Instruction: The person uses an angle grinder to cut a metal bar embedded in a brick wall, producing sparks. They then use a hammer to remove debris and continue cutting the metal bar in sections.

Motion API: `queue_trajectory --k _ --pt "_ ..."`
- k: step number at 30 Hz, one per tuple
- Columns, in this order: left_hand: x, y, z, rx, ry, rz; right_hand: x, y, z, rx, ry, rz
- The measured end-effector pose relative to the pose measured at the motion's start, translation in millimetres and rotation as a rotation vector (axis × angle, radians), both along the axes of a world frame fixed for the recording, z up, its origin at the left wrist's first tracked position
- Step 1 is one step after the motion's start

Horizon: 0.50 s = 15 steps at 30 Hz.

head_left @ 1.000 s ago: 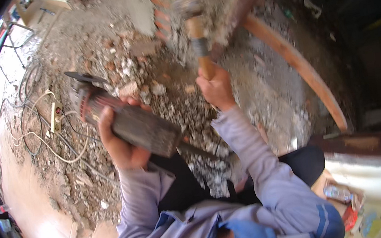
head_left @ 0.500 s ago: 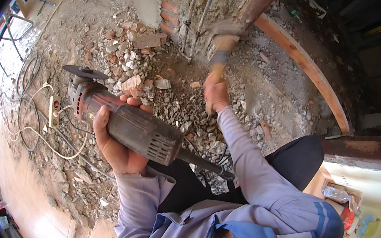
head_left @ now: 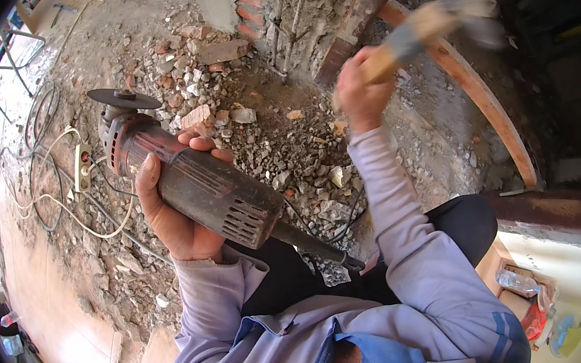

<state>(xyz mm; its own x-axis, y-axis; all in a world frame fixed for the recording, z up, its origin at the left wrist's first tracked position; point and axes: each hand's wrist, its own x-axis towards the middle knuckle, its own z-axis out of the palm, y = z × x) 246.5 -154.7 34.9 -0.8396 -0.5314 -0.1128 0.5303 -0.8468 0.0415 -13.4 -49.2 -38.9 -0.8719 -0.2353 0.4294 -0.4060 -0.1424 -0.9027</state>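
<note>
My left hand is wrapped round the body of a worn, dark angle grinder, whose disc points up and left. The grinder's cord end slants down over my lap. In my right hand is the wooden handle of a hammer, raised at the upper right. Its head is smeared by motion and stands apart from the wooden post. Beside the post, thin metal rods run up a broken wall with bare bricks.
Broken brick and rubble cover the ground before me. At the left lie a white power strip and looped cables. A curved wooden beam spans the right side. Plastic bottles and bags lie at the lower right.
My right hand has lifted the hammer up and to the right, away from the foot of the wooden post. My left hand and the grinder have barely shifted.
</note>
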Motion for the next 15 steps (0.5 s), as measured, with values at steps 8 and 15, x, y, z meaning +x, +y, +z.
queue_trajectory --k 8,15 --pt "-1 3 0 -0.054 -0.042 0.093 21 34 -107 0.037 -0.507 0.185" --pt "-8 -2 -2 -0.079 -0.065 0.058 -1 34 2 -0.133 0.036 -0.031"
